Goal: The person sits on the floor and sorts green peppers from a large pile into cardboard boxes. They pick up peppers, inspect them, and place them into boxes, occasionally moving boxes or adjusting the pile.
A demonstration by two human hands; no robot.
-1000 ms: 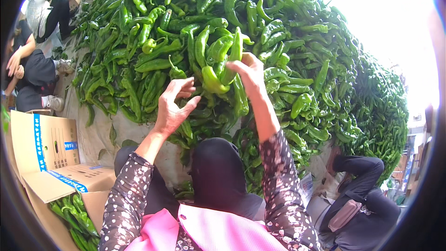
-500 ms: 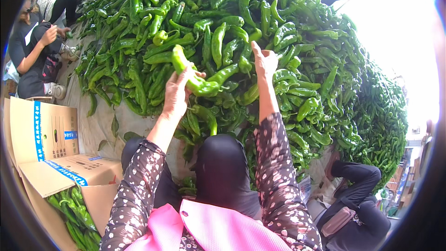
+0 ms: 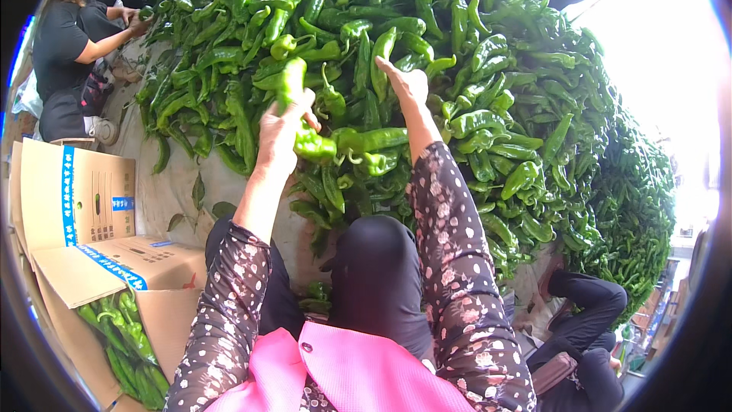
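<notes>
- The left hand (image 3: pixel 284 128) is closed around a long green pepper (image 3: pixel 293 90), lifted just above the near edge of the big pepper heap (image 3: pixel 473 69); a second pepper (image 3: pixel 314 145) hangs at the hand's lower side, and whether it is gripped too cannot be told.
- The right hand (image 3: pixel 406 84) lies flat and spread on the heap further in, fingers resting on another pepper (image 3: pixel 381 57) without closing on it.
- To do this picking well, the person would best grip each pepper along its body, not by the stalk, so it does not snap.
- Lifting straight up from the top layer looks safer than tugging from below, since the slope could slide toward the knees.
- The cardboard box (image 3: pixel 84 206) stands open at the person's left, some peppers already in it (image 3: pixel 122 336); a short swing to that side seems enough.
- Another person (image 3: pixel 72 46) works at the heap's far left edge, well apart.
</notes>
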